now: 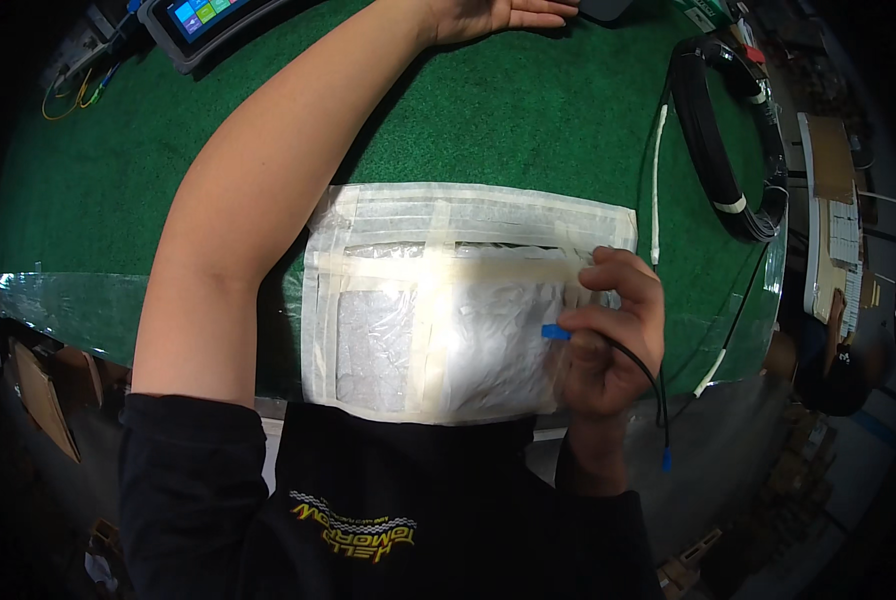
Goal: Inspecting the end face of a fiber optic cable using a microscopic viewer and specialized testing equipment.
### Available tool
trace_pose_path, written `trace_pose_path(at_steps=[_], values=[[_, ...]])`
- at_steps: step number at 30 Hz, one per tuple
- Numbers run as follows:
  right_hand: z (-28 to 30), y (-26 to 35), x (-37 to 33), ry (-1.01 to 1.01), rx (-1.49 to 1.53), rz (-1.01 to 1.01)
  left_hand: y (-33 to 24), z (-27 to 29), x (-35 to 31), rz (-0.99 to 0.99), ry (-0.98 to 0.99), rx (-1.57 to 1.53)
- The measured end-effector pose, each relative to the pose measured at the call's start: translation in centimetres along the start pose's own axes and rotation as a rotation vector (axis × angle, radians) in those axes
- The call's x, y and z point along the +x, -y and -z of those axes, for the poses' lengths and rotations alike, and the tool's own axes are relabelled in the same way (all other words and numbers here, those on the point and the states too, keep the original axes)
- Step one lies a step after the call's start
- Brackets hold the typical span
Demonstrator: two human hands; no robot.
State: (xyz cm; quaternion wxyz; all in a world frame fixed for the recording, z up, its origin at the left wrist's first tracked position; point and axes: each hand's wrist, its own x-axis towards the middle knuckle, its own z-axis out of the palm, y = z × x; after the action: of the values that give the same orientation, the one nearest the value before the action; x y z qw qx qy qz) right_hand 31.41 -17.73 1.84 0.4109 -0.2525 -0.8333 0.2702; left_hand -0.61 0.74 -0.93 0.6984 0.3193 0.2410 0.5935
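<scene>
My right hand [623, 335] pinches a thin black cable [636, 362] just behind its blue connector [555, 332]. From these fingers the cable bends down to a second blue tip [666, 460] hanging beside the wrist. Under the connector lies a whitish pad [498, 330], crossed by cream tape strips and covered with wrinkled clear film. My left arm stretches to the far side, where my left hand [493, 18] rests by a dark object [605, 8]. Its visible fingers are extended and hold nothing that shows; the top edge cuts off part of the hand.
A green mat [468, 120] covers the table. At right lies a black cable coil [713, 140] with white ties. A device with a lit screen [203, 20] stands far left, near a yellow cable [66, 108]. Clear film [78, 310] wraps the near-left edge.
</scene>
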Motion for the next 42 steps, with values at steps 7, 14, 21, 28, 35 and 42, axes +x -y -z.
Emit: trace_pose_path(at_steps=[7, 14, 21, 28, 35, 42], values=[[0.5, 0.1, 0.4, 0.049, -0.036, 0.001, 0.2, 0.0, 0.0, -0.005, 0.011, -0.011], [0.6, -0.1, 0.3, 0.017, -0.048, -0.025, 0.0, -0.2, 0.0, 0.002, 0.003, 0.011], [0.6, -0.1, 0.3, -0.032, -0.046, -0.045, -0.1, -0.4, -0.1, -0.004, -0.012, 0.006], [0.5, 0.1, 0.4, -0.035, -0.071, -0.03, -0.1, -0.3, -0.1, -0.013, -0.016, 0.018], [0.5, 0.1, -0.2, -0.06, 0.013, 0.006, 0.2, -0.5, -0.2, -0.006, -0.019, 0.011], [0.7, 0.2, -0.2, -0.01, -0.02, 0.007, 0.0, -0.4, -0.1, -0.001, 0.014, 0.002]])
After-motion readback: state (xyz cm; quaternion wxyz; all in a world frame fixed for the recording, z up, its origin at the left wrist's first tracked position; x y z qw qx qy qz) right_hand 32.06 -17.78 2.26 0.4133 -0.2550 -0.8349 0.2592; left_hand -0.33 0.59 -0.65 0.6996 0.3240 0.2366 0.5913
